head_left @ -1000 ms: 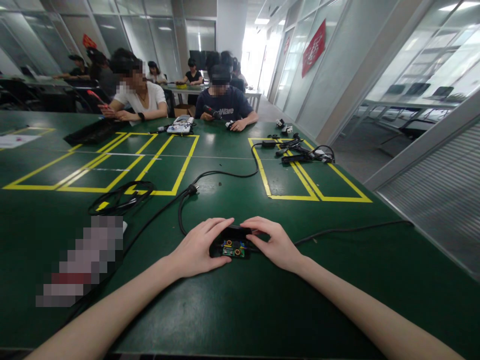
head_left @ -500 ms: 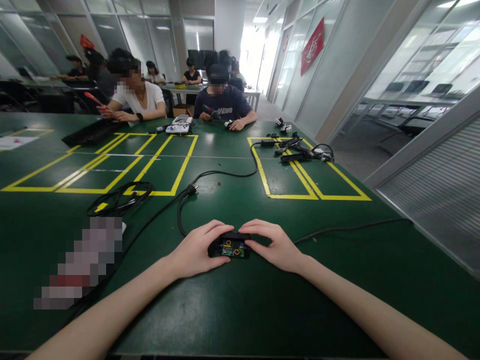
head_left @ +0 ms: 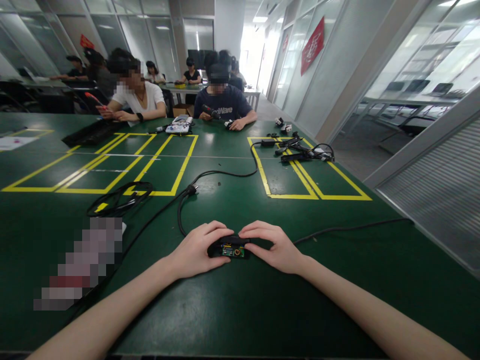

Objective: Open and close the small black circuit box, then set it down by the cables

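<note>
Between my two hands a small black casing lies on the green table, its green circuit board with a copper coil partly showing. A black cover lies slanted over the board's far part. My left hand grips the casing's left end, thumb at the near edge and fingers at the far edge. With fingers and thumb, my right hand pinches the cover at its right end. Black cords run toward the casing from behind both hands; where they join it is hidden.
On the left are a coiled black cable and a blurred-out flat item. A plug lies on a cord ahead. Tangled black cables and adapters lie far right. Two people work across the table, one holding a power tool.
The black cover has tipped down toward me over the board, hiding its far part and one coil. Both hands have stayed nearly in place.
</note>
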Action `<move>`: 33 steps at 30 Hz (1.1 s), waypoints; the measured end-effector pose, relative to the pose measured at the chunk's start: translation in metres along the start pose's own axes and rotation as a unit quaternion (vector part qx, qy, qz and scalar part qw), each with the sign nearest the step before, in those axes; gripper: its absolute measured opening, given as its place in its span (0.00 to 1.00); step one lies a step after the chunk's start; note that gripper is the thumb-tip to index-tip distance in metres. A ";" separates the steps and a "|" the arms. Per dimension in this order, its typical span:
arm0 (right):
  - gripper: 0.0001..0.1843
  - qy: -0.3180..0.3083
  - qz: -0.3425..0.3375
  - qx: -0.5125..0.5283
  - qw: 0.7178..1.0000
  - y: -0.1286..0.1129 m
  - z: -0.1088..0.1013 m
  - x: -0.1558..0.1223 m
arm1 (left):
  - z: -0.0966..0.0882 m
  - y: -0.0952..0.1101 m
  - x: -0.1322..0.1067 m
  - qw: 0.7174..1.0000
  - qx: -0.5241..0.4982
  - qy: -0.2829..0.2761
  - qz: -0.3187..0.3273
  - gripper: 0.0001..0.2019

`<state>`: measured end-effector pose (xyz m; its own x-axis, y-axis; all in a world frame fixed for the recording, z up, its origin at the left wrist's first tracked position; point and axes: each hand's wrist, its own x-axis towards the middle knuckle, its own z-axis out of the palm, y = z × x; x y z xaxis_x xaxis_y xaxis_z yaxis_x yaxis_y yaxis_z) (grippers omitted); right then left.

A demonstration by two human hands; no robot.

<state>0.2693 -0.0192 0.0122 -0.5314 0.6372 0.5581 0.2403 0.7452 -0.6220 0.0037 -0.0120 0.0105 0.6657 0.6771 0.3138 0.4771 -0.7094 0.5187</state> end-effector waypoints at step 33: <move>0.23 -0.123 -0.046 -0.199 0.971 0.005 0.009 -0.001 | -0.001 0.008 0.005 0.999 0.034 -0.008 0.024 0.12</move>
<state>0.2634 -0.0182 0.0034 -0.7315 0.5353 0.4224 0.4521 0.8444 -0.2872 0.0102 -0.0144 0.0170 0.6977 0.6388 0.3243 0.4816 -0.7534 0.4478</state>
